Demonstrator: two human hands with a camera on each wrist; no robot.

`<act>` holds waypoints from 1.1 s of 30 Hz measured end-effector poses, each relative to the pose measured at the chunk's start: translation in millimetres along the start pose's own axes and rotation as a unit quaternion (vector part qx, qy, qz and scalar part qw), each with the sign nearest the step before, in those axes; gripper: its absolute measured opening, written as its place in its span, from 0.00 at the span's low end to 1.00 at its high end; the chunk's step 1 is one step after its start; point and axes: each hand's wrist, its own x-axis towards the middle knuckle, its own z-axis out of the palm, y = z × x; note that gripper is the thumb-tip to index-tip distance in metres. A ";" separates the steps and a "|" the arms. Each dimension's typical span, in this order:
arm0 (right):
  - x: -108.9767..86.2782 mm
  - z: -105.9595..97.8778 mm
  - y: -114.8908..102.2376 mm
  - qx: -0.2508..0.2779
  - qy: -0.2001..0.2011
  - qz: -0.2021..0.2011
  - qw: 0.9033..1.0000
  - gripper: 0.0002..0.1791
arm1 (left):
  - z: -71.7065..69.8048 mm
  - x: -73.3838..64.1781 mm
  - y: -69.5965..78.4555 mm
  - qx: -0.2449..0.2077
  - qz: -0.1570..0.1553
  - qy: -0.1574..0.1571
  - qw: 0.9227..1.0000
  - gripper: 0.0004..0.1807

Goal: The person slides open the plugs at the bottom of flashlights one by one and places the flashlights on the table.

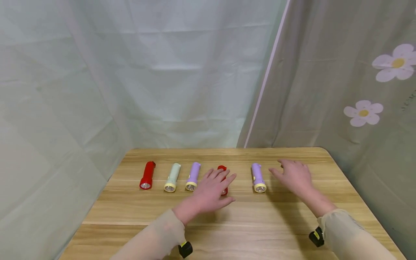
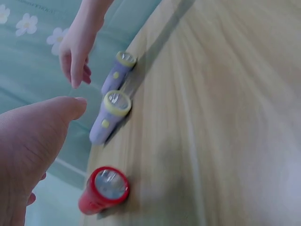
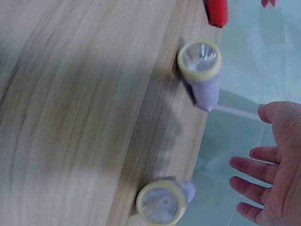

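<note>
On table (image 1: 260, 224): red torch (image 1: 147, 176), mint torch (image 1: 172, 178), lavender torch (image 1: 193, 176); my left hand (image 1: 211, 191), released, spread above second red torch (image 2: 106, 188); second lavender torch (image 1: 258, 177); my right hand (image 1: 294, 177), relaxed, grasping nothing, near third lavender torch (image 3: 164, 202). Row looks set, nothing further shows as left; no container in view

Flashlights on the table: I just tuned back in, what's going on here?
A person's left hand is spread over a red flashlight, and the right hand is held open farther right. Neither appears to grip anything. A purple flashlight lies between the hands; the right wrist view shows another purple one. Farther left lie a second red flashlight, a pale green one and a third purple one.
</note>
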 end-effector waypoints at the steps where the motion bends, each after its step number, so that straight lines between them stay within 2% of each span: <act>1: 1.4 0.4 -2.7 0.000 -0.003 0.000 1.000 0.37 | -0.5 0.7 -3.0 -0.001 -0.003 0.001 1.000 0.43; 7: 11.2 3.8 -18.7 0.001 -0.026 0.007 1.000 0.37 | -1.7 11.3 -15.8 -0.012 -0.026 0.002 1.000 0.41; 14: 23.0 14.4 -31.7 -0.001 -0.075 0.031 0.997 0.39 | 0.7 30.8 -24.6 -0.018 -0.054 0.008 0.998 0.38; 18: 28.3 20.8 -36.8 0.008 -0.107 0.048 0.993 0.34 | 1.8 39.8 -25.7 -0.022 -0.066 -0.004 0.998 0.37; 23: 34.4 28.3 -42.7 0.004 -0.138 0.074 0.988 0.30 | 5.2 47.4 -24.2 -0.012 -0.066 -0.017 0.998 0.37; 33: 38.5 40.2 -44.6 0.003 -0.163 0.081 0.983 0.31 | 13.8 53.1 -20.9 -0.019 -0.062 -0.015 0.998 0.35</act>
